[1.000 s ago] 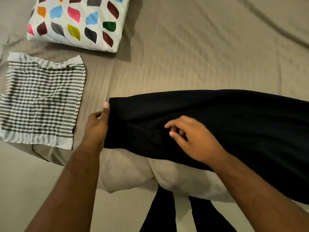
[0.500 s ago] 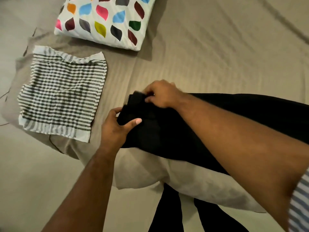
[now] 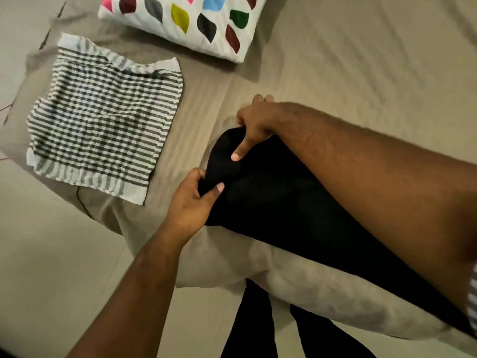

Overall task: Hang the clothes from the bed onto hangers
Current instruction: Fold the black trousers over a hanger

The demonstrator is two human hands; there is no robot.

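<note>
Black garment (image 3: 284, 202) lies across the corner of the bed (image 3: 335, 73). My left hand (image 3: 191, 202) and right hand (image 3: 254, 125) both pinch its bunched end, picking it up. Next, I reckon, it needs a hanger; none shows.

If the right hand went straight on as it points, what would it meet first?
The right hand, gripping the black garment, points leftward: likely the grey striped cloth, past bare beige bedsheet; height unclear.
</note>
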